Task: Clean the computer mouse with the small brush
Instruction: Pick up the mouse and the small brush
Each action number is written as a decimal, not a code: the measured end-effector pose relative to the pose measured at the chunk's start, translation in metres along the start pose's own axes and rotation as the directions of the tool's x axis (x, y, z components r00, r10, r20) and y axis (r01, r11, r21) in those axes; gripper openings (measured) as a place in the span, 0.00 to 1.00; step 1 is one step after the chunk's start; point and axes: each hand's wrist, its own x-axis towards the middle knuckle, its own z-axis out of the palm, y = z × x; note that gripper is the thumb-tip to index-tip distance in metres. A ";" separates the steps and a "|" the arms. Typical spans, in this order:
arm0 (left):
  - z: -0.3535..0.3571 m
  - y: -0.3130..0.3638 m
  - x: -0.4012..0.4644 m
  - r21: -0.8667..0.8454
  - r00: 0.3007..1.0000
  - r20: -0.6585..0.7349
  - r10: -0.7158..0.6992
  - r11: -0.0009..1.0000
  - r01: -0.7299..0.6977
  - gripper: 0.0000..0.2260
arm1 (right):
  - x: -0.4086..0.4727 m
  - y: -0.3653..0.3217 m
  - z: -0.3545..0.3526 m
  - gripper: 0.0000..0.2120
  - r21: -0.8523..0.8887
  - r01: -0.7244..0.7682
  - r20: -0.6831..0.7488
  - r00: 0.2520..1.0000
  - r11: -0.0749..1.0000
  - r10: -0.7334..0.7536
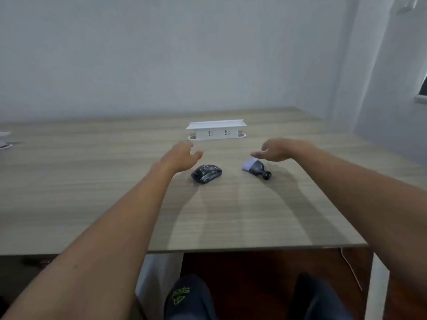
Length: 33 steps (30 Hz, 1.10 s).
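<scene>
**Mouse and Brush on Table, Both Hands Raised and Empty**

**Task items.** The computer mouse (206, 173) is black and glossy, with pale reflections across its rounded shell. It lies flat near the middle of the table, its long axis set on a slight diagonal. The small brush (256, 168) lies on its side to the right of the mouse and apart from it. It has a pale, fanned tuft of bristles pointing toward the upper left, a dark body and a short black knob-like handle end pointing toward the lower right.

**Surface and room.** The table (231, 215) has a light wood-grain top with horizontal streaks; its near edge crosses the lower part of the view. A white pop-up socket unit (216, 130) stands behind the two items, showing two outlets on its front face. The walls are plain and pale. Below the table edge, dark trousers and a dark floor are visible.

**Hands.** Both bare forearms reach forward over the table. The left hand (182, 155) hovers just above and behind the mouse, fingers loosely spread, gripping nothing. The right hand (278, 150) hovers just above the brush bristles, fingers relaxed and extended leftward, also gripping nothing. Contact with either item cannot be confirmed.
</scene>
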 end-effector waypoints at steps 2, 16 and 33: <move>0.008 -0.001 -0.005 -0.015 1.000 0.005 -0.014 1.000 0.014 0.26 | -0.003 0.003 0.009 0.35 0.009 0.007 -0.008 1.000 1.000 -0.007; 0.038 -0.026 -0.024 -0.116 0.996 0.088 -0.003 0.993 0.013 0.14 | -0.005 0.015 0.048 0.21 0.134 0.082 -0.093 0.993 0.988 -0.070; 0.048 -0.027 -0.001 -0.296 0.988 0.154 0.002 0.954 0.044 0.17 | 0.016 0.019 0.027 0.11 0.488 0.172 -0.168 0.981 0.856 -0.101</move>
